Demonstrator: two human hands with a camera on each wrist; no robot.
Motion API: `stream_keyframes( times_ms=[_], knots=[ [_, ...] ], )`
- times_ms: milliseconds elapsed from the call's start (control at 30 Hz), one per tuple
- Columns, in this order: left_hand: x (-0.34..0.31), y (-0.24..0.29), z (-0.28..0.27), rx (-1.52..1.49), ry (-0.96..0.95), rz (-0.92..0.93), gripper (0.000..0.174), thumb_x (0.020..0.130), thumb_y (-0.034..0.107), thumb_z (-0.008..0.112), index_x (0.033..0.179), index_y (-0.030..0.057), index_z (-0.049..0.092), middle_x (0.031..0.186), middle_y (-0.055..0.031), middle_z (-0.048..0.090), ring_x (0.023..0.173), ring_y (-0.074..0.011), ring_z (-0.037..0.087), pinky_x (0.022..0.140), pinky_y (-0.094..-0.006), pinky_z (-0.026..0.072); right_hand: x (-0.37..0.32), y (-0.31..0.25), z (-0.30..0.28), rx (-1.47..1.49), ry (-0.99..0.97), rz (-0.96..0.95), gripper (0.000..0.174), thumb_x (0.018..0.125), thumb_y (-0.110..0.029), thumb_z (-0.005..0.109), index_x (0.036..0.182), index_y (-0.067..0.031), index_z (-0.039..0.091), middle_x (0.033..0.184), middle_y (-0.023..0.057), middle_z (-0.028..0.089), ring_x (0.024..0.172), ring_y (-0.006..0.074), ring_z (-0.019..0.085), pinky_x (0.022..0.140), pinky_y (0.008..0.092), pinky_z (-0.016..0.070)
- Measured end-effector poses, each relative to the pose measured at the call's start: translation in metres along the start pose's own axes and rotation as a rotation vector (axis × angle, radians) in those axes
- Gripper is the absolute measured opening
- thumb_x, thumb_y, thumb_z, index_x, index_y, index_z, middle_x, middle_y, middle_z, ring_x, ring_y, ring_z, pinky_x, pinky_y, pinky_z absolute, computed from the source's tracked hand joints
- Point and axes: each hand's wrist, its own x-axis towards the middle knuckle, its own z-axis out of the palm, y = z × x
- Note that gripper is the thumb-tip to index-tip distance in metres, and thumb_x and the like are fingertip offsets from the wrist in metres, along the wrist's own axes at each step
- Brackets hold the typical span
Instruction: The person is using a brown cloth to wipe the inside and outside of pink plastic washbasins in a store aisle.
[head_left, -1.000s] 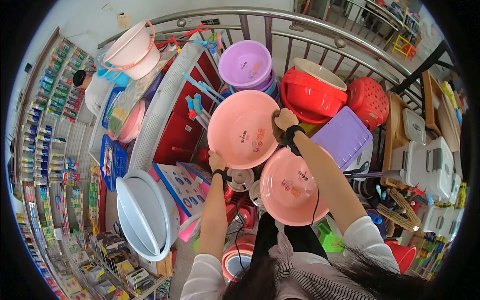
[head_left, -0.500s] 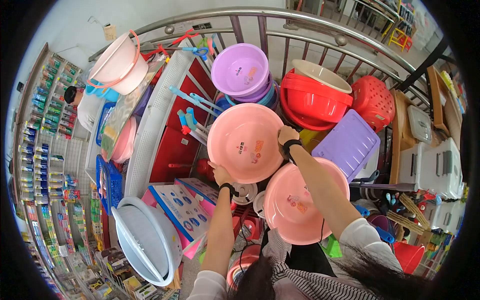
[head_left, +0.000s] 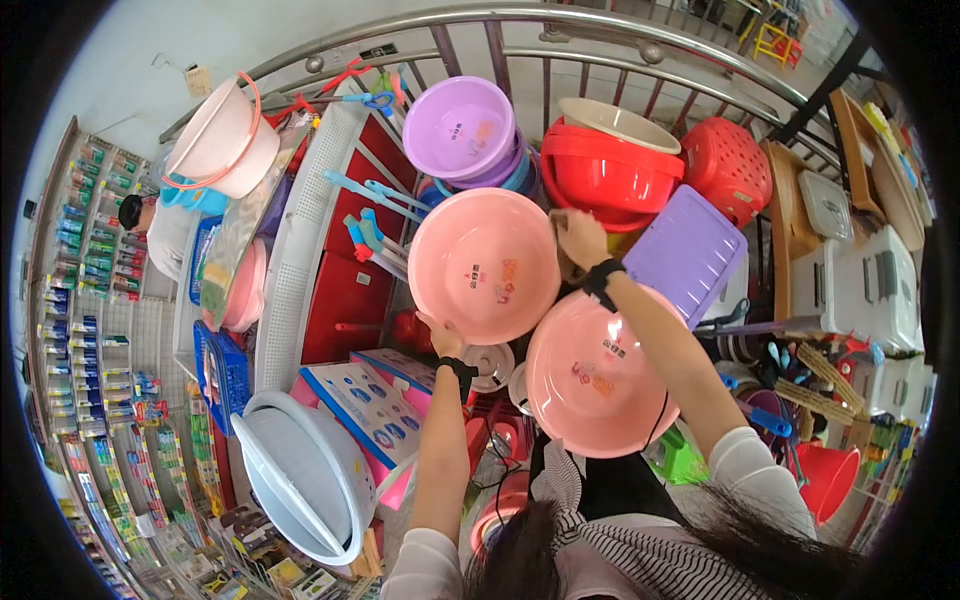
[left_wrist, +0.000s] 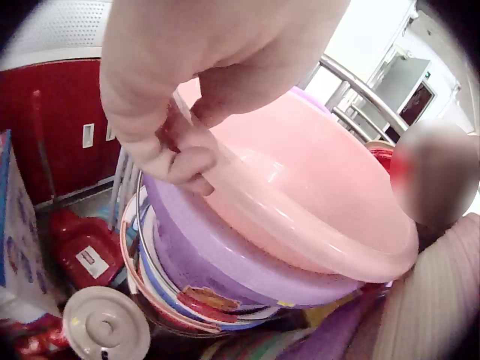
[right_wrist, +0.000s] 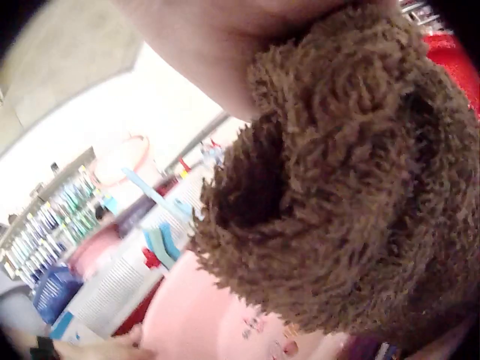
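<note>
A pink basin (head_left: 484,265) with printed marks sits over the purple basins, its rim in my left hand (head_left: 441,338). In the left wrist view the left hand (left_wrist: 202,90) pinches that rim (left_wrist: 289,225), fingers curled under it, with a purple bucket (left_wrist: 225,259) below. My right hand (head_left: 583,240) is at the basin's right edge and grips a brown fluffy cloth (head_left: 568,268). The cloth (right_wrist: 352,187) fills much of the right wrist view and hides the fingers. A second pink basin (head_left: 598,372) lies under my right forearm.
Stacked purple basins (head_left: 459,130), red basins (head_left: 615,180) and a purple lid (head_left: 685,255) stand beyond. A light-blue tub (head_left: 305,475) and a boxed item (head_left: 370,410) are at the left. A metal railing (head_left: 500,14) runs behind; storage boxes (head_left: 870,285) stand at the right.
The head view has shifted, so the surroundings sit differently in it. Both hands remain at the upper pink basin; the right hand and cloth have moved slightly along its right edge.
</note>
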Motion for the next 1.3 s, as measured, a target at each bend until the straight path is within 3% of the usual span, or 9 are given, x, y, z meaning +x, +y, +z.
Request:
stream_keyframes(
  times_ms=[133, 233, 300, 333, 367, 467, 567, 1067, 1300],
  knots=[
    [-0.067, 0.017, -0.020, -0.541, -0.094, -0.025, 0.082, 0.088, 0.004, 0.052, 0.155, 0.0121, 0.006, 0.110, -0.0267, 0.059, 0.089, -0.0445, 0.059, 0.093, -0.0450, 0.0440, -0.053, -0.037, -0.131, 0.376, 0.279, -0.043, 0.027, 0.090, -0.018, 0.062, 0.112, -0.0037, 0.066, 0.096, 0.0211, 0.069, 0.089, 0.0299, 0.070, 0.079, 0.0343, 0.0526],
    [-0.124, -0.046, -0.022, -0.016, -0.030, 0.269, 0.073, 0.093, 0.009, 0.053, 0.155, 0.0179, 0.016, 0.105, -0.0138, 0.061, 0.077, -0.0185, 0.058, 0.064, -0.0301, 0.0494, -0.134, -0.036, -0.212, 0.501, 0.363, 0.024, 0.023, 0.093, -0.011, 0.060, 0.110, 0.0037, 0.065, 0.103, 0.0105, 0.069, 0.094, 0.0144, 0.063, 0.084, 0.0275, 0.0484],
    [-0.196, -0.036, -0.034, -0.279, -0.280, -0.173, 0.067, 0.094, 0.015, 0.052, 0.154, 0.0145, 0.023, 0.074, -0.0047, 0.057, 0.058, -0.0170, 0.053, 0.053, -0.0311, 0.0481, -0.198, -0.029, -0.237, 0.576, 0.485, 0.173, 0.020, 0.094, -0.009, 0.060, 0.108, 0.0048, 0.065, 0.097, 0.0084, 0.070, 0.090, 0.0123, 0.062, 0.083, 0.0276, 0.0487],
    [-0.200, -0.091, -0.023, -0.409, -0.471, -0.446, 0.063, 0.094, 0.018, 0.051, 0.152, 0.0135, 0.027, 0.070, -0.0035, 0.054, 0.054, -0.0156, 0.052, 0.047, -0.0297, 0.0463, -0.229, -0.020, -0.242, 0.558, 0.485, 0.228, 0.020, 0.094, -0.010, 0.060, 0.107, 0.0044, 0.065, 0.096, 0.0086, 0.069, 0.090, 0.0130, 0.062, 0.083, 0.0281, 0.0487],
    [-0.218, -0.146, -0.011, -0.049, -0.520, -0.236, 0.057, 0.095, 0.019, 0.049, 0.150, 0.0147, 0.034, 0.067, -0.0028, 0.053, 0.051, -0.0153, 0.050, 0.046, -0.0310, 0.0465, -0.260, -0.010, -0.240, 0.459, 0.504, 0.277, 0.019, 0.094, -0.010, 0.059, 0.106, 0.0045, 0.065, 0.096, 0.0079, 0.069, 0.090, 0.0125, 0.062, 0.084, 0.0281, 0.0483],
    [-0.295, -0.203, -0.003, -0.068, -0.868, -0.642, 0.055, 0.089, 0.015, 0.048, 0.144, 0.0150, 0.043, 0.084, -0.0089, 0.068, 0.054, -0.0192, 0.058, 0.051, -0.0364, 0.0515, -0.328, 0.003, -0.232, 0.278, 0.376, 0.259, 0.018, 0.089, -0.006, 0.060, 0.104, 0.0019, 0.066, 0.093, 0.0142, 0.071, 0.086, 0.0233, 0.068, 0.078, 0.0325, 0.0515],
    [-0.326, -0.219, -0.011, 0.100, -1.127, -0.557, 0.054, 0.089, 0.015, 0.047, 0.143, 0.0153, 0.044, 0.094, -0.0086, 0.069, 0.061, -0.0199, 0.061, 0.054, -0.0351, 0.0528, -0.370, 0.012, -0.232, 0.151, 0.268, 0.310, 0.020, 0.085, -0.006, 0.060, 0.103, -0.0011, 0.067, 0.090, 0.0202, 0.070, 0.084, 0.0355, 0.069, 0.073, 0.0379, 0.0537],
    [-0.294, -0.156, -0.099, -0.273, -0.560, -0.547, 0.042, 0.093, 0.008, 0.044, 0.135, 0.0104, 0.048, 0.088, -0.0095, 0.068, 0.066, -0.0192, 0.066, 0.054, -0.0311, 0.0513, -0.394, 0.079, -0.173, 0.061, 0.071, 0.299, 0.034, 0.090, -0.037, 0.061, 0.092, -0.0043, 0.069, 0.081, 0.0228, 0.066, 0.078, 0.0424, 0.064, 0.066, 0.0488, 0.0509],
    [-0.325, -0.092, -0.094, -0.432, -0.483, -0.428, 0.044, 0.100, 0.038, 0.049, 0.136, 0.0124, 0.048, 0.094, -0.0066, 0.066, 0.068, -0.0149, 0.063, 0.054, -0.0267, 0.0488, -0.382, 0.155, -0.112, -0.006, -0.071, 0.497, 0.044, 0.087, -0.044, 0.061, 0.095, -0.0011, 0.058, 0.081, 0.0246, 0.067, 0.079, 0.0433, 0.065, 0.070, 0.0519, 0.0514]
  ],
)
